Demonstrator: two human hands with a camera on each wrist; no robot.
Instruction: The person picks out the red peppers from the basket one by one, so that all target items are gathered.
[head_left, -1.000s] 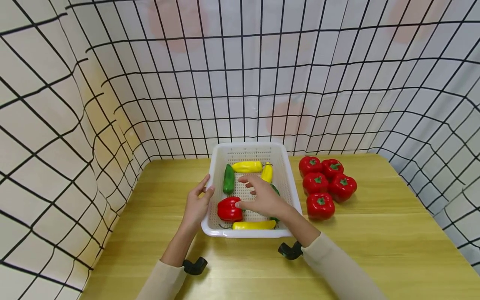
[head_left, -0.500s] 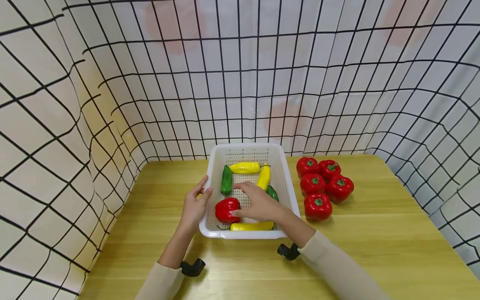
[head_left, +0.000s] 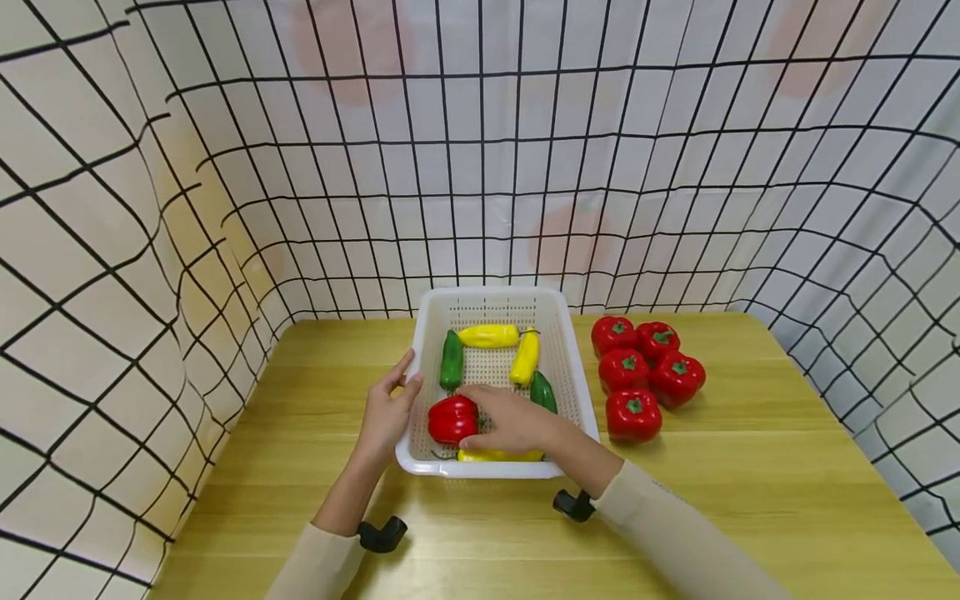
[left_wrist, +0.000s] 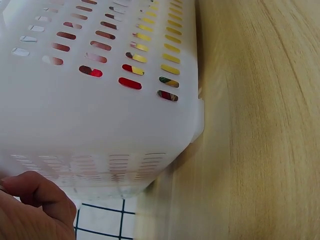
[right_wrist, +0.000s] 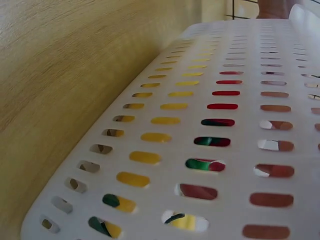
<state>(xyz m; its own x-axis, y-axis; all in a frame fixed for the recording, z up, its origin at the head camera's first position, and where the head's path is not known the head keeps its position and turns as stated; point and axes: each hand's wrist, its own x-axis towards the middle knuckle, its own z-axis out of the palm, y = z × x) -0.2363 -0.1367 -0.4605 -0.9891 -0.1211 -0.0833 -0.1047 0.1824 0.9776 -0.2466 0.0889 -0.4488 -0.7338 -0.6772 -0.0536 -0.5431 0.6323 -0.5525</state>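
A white perforated plastic basket (head_left: 491, 468) stands on the table with peppers inside. My left hand (head_left: 386, 417) holds its left rim, thumb at the edge; the left wrist view shows bent fingers (left_wrist: 47, 195) beside the basket wall. In the basket's front left lies a red bell pepper (head_left: 452, 419), stem to the right. My right hand (head_left: 513, 419) grips it from the right, fingers over its far side and thumb at its near side. Under that hand, a yellow pepper (head_left: 487, 456) along the front wall is partly hidden. Through the slots in the right wrist view, red pepper (right_wrist: 222, 106) shows.
Farther back in the basket lie two yellow peppers (head_left: 489, 336) and a green pepper (head_left: 452, 360); another green pepper (head_left: 543, 393) is at the right. Several red bell peppers (head_left: 633, 415) cluster on the table (head_left: 750, 467) right of the basket. Black grid netting (head_left: 495, 208) encloses the table.
My right hand has moved left and down, from fingers spread beside the red bell pepper to fingers closed around it. My left hand stays at the basket's rim.
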